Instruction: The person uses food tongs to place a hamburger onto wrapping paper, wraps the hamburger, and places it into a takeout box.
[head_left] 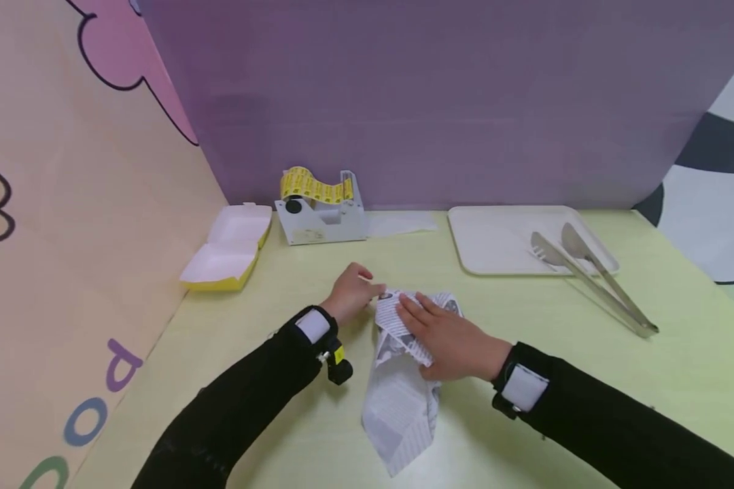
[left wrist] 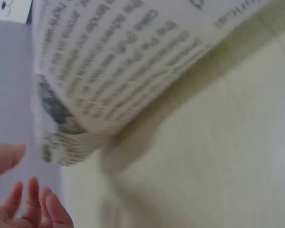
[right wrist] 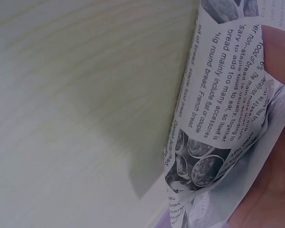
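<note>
A sheet of newsprint-patterned wrapping paper [head_left: 397,407] lies on the table, its far part folded into a bundle and its near end tapering to a point. Whatever the folds may enclose is hidden. My right hand [head_left: 452,343] rests across the folded part with its fingers extended over the top; in the right wrist view the palm lies along a loose paper edge [right wrist: 249,175]. At the bundle's far left corner is my left hand [head_left: 355,293], thumb and fingers apart. The left wrist view shows a small gap between these fingers [left wrist: 33,204] and the printed paper [left wrist: 104,61].
An opened yellow-and-white food box [head_left: 226,255] stands at the back left. Beside it is a dispenser [head_left: 324,221] with a roll of yellow labels [head_left: 308,185]. A white tray [head_left: 495,241] at the back right carries metal tongs [head_left: 605,292], whose handles reach past its front edge.
</note>
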`<state>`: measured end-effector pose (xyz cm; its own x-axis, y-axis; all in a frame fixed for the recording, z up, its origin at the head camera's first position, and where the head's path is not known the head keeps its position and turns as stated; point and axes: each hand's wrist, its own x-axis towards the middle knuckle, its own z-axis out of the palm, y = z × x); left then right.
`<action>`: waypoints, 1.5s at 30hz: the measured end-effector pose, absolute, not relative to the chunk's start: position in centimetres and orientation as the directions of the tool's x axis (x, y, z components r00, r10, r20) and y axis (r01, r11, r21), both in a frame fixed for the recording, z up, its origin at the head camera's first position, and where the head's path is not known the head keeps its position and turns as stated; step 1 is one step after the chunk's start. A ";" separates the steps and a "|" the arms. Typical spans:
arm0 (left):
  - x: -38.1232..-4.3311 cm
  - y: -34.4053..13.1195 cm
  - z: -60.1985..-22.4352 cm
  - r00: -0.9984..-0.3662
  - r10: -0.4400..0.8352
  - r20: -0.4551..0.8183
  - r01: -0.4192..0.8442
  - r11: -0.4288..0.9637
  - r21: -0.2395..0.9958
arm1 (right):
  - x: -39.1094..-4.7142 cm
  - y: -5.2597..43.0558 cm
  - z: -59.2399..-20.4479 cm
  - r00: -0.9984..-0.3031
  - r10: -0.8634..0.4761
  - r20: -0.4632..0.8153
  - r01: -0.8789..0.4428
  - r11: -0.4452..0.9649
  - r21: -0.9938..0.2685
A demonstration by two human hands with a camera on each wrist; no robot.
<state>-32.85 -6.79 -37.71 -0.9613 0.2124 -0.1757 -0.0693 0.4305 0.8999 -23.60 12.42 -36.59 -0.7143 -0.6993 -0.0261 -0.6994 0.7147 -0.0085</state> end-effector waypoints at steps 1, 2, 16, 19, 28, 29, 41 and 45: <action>-32.8 -6.8 -37.4 -0.963 0.250 -0.100 0.035 0.484 0.874 | -23.6 12.5 -36.6 -0.714 -0.700 -0.027 -0.700 0.715 -0.010; -32.7 -6.8 -37.0 -0.951 0.307 -0.033 0.142 0.530 0.836 | -23.6 12.6 -36.5 -0.715 -0.699 -0.029 -0.699 0.715 -0.012; -31.0 -4.8 -35.8 -0.643 0.766 0.023 0.689 0.565 0.453 | -24.2 13.3 -36.2 -0.725 -0.680 -0.113 -0.674 0.733 -0.087; -31.0 -4.5 -35.7 -0.669 0.743 0.019 0.680 0.600 0.422 | -24.8 13.9 -35.7 -0.707 -0.695 -0.132 -0.666 0.717 -0.207; -30.4 -4.3 -35.6 -0.746 0.665 -0.022 0.624 0.710 0.326 | -27.9 17.7 -33.1 -0.865 -0.498 0.060 -0.422 0.657 -0.625; -30.4 -4.4 -35.6 -0.750 0.661 -0.025 0.622 0.717 0.314 | -28.2 18.1 -33.0 -0.899 -0.433 0.060 -0.373 0.688 -0.622; -30.2 -4.6 -35.9 -0.756 0.652 -0.063 0.613 0.738 0.284 | -30.3 18.2 -36.3 -0.909 -0.241 -0.340 0.123 0.624 -0.772; -30.1 -4.6 -36.2 -0.752 0.657 -0.052 0.619 0.732 0.284 | -30.3 17.7 -36.3 -0.916 -0.222 -0.333 0.153 0.574 -0.805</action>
